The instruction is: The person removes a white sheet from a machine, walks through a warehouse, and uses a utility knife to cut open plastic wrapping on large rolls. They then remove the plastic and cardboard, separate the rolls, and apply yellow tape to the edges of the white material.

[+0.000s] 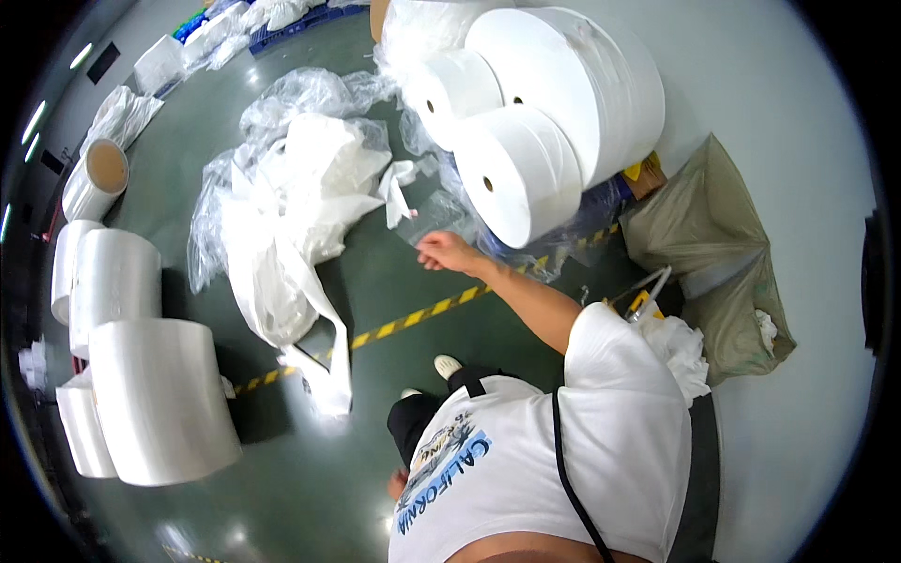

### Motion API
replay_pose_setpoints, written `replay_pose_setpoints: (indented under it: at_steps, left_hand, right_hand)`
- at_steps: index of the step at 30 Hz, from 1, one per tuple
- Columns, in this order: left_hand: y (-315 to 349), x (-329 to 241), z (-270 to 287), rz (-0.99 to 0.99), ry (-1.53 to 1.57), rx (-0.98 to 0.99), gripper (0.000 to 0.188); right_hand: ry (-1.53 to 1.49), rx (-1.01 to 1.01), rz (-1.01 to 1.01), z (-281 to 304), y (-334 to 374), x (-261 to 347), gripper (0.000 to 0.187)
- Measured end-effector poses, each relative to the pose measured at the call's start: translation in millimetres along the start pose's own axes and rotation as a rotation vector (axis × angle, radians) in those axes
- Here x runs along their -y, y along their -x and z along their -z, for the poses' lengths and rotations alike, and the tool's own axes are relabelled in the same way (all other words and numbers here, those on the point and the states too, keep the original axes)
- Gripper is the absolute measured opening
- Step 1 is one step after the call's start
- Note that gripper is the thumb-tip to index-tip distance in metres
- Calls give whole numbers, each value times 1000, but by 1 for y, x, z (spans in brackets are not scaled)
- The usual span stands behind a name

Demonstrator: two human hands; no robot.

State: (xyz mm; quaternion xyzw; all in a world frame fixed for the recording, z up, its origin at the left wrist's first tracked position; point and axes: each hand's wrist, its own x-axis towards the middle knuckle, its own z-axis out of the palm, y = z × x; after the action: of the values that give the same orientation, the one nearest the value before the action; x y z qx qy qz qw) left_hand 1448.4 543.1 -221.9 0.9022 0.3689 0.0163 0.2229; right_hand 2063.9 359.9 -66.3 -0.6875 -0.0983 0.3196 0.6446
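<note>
My right hand [446, 251] reaches out over the floor with its fingers curled together at the edge of a clear plastic sheet [439, 216]. The sheet rises just beyond the fingers and seems pinched in them. Beside it is a crumpled white scrap [399, 192]. A big heap of loose white film [291, 206] lies on the floor to the left, with a long strip trailing toward me. My left hand [398, 483] hangs low by my side; its fingers are mostly hidden behind my shirt.
Large white rolls [521, 174] rest on a blue pallet at the far right. More rolls [164, 403] stand at the left. A yellow-black floor stripe [413, 319] crosses ahead of my feet. Against the right wall sits an olive sack [704, 235], near white crumpled plastic [676, 352].
</note>
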Motion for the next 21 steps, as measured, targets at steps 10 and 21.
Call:
replay_pose_setpoints:
  at_steps: [10,21]
  left_hand:
    - [-349,67,63,588,453,477,15]
    - [-891,15,186,343,889,-302,24]
  right_hand:
    - [-89,-112,-17,-19,-240,25,22]
    - [-94,-322,-788,12,-254,-64,19]
